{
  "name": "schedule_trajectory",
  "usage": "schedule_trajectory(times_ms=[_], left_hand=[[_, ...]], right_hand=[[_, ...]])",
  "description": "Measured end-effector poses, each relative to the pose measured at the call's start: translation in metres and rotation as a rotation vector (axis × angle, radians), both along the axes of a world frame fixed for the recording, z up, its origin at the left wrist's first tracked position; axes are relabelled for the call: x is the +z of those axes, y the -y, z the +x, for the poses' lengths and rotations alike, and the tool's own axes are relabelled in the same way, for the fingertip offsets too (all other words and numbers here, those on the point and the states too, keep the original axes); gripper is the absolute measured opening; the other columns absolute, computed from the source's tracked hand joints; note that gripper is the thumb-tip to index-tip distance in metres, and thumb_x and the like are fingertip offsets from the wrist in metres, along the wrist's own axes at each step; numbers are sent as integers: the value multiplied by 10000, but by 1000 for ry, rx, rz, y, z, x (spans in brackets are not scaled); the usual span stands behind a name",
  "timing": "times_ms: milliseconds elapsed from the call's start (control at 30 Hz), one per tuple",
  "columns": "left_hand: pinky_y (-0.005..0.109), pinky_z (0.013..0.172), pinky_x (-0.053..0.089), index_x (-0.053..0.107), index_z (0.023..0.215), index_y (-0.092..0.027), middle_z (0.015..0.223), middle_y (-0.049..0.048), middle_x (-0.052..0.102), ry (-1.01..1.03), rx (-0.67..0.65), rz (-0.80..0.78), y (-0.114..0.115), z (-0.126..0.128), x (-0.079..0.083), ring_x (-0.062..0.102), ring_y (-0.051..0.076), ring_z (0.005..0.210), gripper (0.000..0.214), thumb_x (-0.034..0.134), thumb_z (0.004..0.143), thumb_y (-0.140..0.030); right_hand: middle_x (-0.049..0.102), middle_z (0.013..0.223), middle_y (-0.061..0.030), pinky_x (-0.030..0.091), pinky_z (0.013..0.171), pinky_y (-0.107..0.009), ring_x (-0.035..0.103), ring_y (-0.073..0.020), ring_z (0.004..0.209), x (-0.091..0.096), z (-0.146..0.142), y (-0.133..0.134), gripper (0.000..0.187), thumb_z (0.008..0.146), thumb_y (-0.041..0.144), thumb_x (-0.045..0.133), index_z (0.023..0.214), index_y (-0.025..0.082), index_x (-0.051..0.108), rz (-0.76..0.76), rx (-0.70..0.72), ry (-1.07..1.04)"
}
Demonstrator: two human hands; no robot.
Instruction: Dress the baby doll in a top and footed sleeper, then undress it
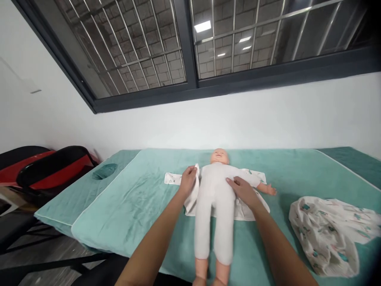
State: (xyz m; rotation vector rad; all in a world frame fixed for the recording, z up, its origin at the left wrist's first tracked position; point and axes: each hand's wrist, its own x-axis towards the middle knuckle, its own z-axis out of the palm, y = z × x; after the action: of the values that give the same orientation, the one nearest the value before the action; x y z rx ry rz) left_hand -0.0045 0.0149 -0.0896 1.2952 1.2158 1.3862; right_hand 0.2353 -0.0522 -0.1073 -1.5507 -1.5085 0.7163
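A baby doll (217,186) with a white cloth body lies face up on the green bed cover. Beneath its back is spread a white printed shirt (244,212). One sleeve covers the doll's arm on the right of the view, and the doll's hand sticks out of the cuff. On the left, the other sleeve lies flat. My left hand (188,180) pinches the left front edge of the shirt and holds it raised beside the doll. My right hand (242,190) grips the right side of the doll's torso, with its thumb side towards the doll's front; some fingers are hidden.
Crumpled white printed clothing (324,234) lies on the bed (119,214) at the right. A round hole (104,171) is near the bed's left end. Red and black chairs (59,171) stand at the left. Behind the bed are a white wall and a barred window (192,43).
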Motion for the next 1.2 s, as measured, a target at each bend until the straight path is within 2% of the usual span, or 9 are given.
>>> schedule_trajectory(times_ms=[133, 233, 367, 467, 567, 767, 867, 1000, 1200], left_hand=[[241, 588, 339, 635, 882, -211, 635, -45, 507, -167, -43, 29, -20, 16, 36, 419, 116, 575, 247, 578, 847, -449], [251, 590, 334, 627, 748, -211, 604, -33, 511, -306, -96, 33, -22, 28, 58, 430, 134, 583, 165, 645, 798, -367], [263, 546, 339, 650, 694, -202, 586, 1, 568, -453, -206, -30, 3, 41, 78, 472, 153, 553, 90, 718, 701, -261], [255, 481, 356, 693, 933, -194, 752, 36, 653, -499, -366, -156, 30, 44, 87, 534, 136, 496, 239, 706, 726, -312], [242, 470, 405, 624, 1132, -229, 976, 65, 657, -433, -452, -191, 47, 39, 86, 634, 150, 584, 368, 633, 799, -384], [281, 620, 452, 660, 991, -213, 817, 13, 628, -556, -49, 50, 54, 19, 51, 586, 150, 651, 220, 618, 800, -315], [304, 682, 446, 668, 1004, -223, 767, 2, 623, -624, -66, 103, 55, 24, 42, 558, 162, 661, 218, 609, 823, -328], [344, 817, 448, 639, 1104, -236, 923, 45, 655, -780, -152, 290, 44, 59, 49, 602, 207, 852, 250, 537, 887, -305], [475, 1060, 284, 458, 1358, -248, 1362, 104, 536, -1372, -376, 667, 4, 137, 55, 437, 296, 1285, 563, 607, 820, -170]], right_hand=[[433, 646, 43, 367, 623, -283, 447, -166, 650, -10, -22, -4, 427, 822, 613, 550, 689, 238, 393, 37, 113, -202], [498, 758, 36, 420, 687, -276, 490, -157, 724, -19, -29, -10, 365, 831, 576, 551, 810, 227, 445, 29, 248, -282], [548, 915, -8, 453, 780, -308, 538, -175, 845, -24, -27, -15, 395, 869, 595, 489, 963, 214, 447, -2, 245, -284], [589, 967, -38, 464, 793, -325, 565, -197, 889, -20, -22, -20, 445, 862, 629, 480, 1009, 211, 446, -108, 188, -263], [626, 985, -61, 485, 748, -322, 595, -208, 868, -13, -17, -27, 491, 834, 637, 524, 1048, 200, 463, -204, 212, -278], [608, 1173, -79, 475, 890, -321, 589, -206, 1037, -10, -17, -33, 445, 898, 555, 461, 1169, 202, 474, -82, 239, -315], [614, 1166, -52, 439, 971, -331, 570, -205, 1086, -9, -19, -30, 366, 921, 527, 438, 1097, 219, 526, 41, 290, -228], [614, 1242, -57, 426, 1019, -340, 544, -212, 1183, -4, -22, -28, 337, 951, 452, 401, 1181, 246, 533, 134, 322, -189], [644, 1229, -119, 442, 1031, -407, 570, -266, 1160, -5, -20, -25, 345, 907, 313, 470, 1190, 172, 609, 137, 416, -176]])
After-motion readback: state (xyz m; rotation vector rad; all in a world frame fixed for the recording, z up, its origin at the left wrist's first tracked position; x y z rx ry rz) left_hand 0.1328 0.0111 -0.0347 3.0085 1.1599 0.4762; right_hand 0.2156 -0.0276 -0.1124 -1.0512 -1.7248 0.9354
